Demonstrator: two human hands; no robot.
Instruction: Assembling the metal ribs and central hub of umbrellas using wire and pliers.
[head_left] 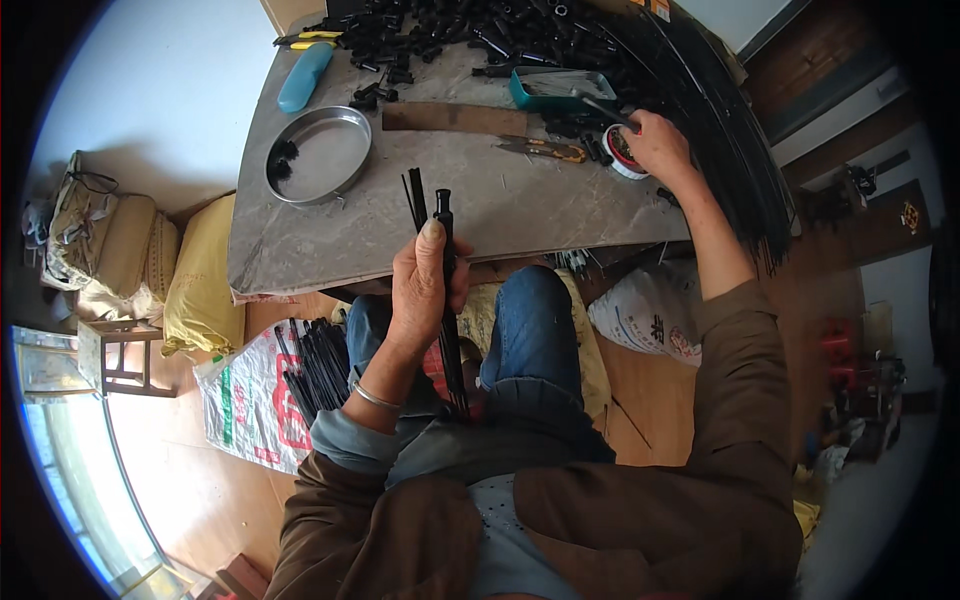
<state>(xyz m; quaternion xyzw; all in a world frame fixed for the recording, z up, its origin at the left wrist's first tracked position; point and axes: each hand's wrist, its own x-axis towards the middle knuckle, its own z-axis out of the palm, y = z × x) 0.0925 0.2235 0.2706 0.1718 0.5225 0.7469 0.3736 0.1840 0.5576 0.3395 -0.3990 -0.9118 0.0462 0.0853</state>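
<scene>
My left hand (425, 285) grips a bundle of thin black rods (448, 330) with a black cap at the top, held upright over my lap at the table's near edge. My right hand (657, 142) reaches to the table's right side and holds a small brush or stick (603, 108) over a little round red-and-white pot (622, 155). A teal rectangular tray (560, 88) lies just behind that pot.
The grey table (330, 240) carries a round metal pan (318, 153), a rusty flat bar (452, 118), scissors (542, 149), a blue case (304, 77), a heap of small black parts (470, 35) and long black rods (715, 120). Sacks lie on the wooden floor (180, 470).
</scene>
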